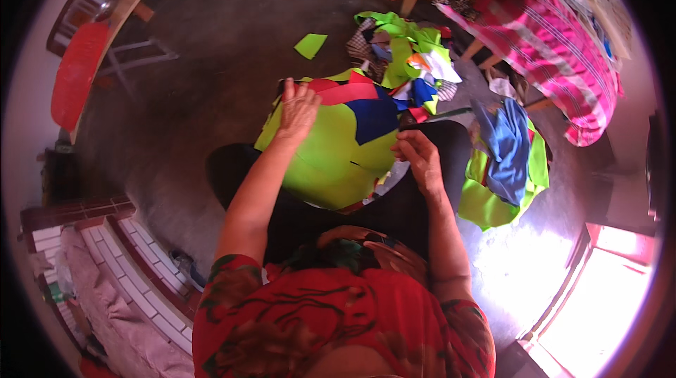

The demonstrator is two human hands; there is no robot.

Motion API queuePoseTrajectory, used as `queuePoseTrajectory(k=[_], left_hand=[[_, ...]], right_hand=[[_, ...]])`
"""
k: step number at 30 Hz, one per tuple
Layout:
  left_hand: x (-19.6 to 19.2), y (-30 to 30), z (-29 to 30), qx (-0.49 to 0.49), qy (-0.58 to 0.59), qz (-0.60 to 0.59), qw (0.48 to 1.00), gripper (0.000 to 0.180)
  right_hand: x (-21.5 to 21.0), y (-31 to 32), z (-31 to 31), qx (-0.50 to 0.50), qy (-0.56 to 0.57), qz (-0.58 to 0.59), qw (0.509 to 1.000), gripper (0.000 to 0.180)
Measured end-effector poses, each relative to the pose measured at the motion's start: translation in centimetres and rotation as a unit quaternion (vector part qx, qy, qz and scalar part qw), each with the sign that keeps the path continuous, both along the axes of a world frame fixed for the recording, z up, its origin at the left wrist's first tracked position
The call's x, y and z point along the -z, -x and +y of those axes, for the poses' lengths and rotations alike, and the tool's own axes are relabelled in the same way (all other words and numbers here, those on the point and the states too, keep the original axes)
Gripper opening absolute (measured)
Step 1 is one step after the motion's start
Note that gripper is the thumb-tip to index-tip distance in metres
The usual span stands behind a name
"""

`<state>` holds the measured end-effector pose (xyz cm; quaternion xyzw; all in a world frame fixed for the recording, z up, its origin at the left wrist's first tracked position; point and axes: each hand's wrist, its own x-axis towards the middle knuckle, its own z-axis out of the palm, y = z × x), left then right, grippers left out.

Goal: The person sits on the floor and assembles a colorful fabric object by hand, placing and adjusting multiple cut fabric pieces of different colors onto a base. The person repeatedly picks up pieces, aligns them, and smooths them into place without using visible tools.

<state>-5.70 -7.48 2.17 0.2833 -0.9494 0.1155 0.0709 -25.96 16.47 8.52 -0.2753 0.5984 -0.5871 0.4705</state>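
Note:
Pieces of lime-green cloth (324, 156) lie spread between my knees, with red-pink cloth strips (350, 92) and a navy blue cloth patch (375, 119) on their far side. My left hand (299, 112) rests on the far left of this cloth, its fingers stretched out over the corner. At the right edge of the cloth, my right hand (421, 158) is closed with thumb and fingertips together. Whatever sits in that pinch, if anything, is too small to make out. Below the lime cloth, part of a pale rounded surface shows.
Beyond the cloth lies a heap of mixed scraps (405, 54), with one loose lime scrap (310, 46) on the floor. Blue cloth (508, 153) tops another pile to my right. A pink checked cloth (563, 61) drapes furniture at far right; a red-seated chair (81, 75) stands left.

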Motion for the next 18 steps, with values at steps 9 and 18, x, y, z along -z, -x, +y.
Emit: queuePoseTrajectory(k=[9, 18], left_hand=[[-0.4, -2.0, 2.7, -0.127, -0.013, 0.021, 0.992, 0.029], [-0.1, -3.1, 6.8, -0.122, -0.091, 0.139, 0.979, 0.041]], right_hand=[[0.1, 0.0, -0.1, -0.020, 0.019, 0.035, 0.999, 0.016], [-0.6, 0.0, 0.9, -0.011, 0.046, 0.034, 0.998, 0.016]])
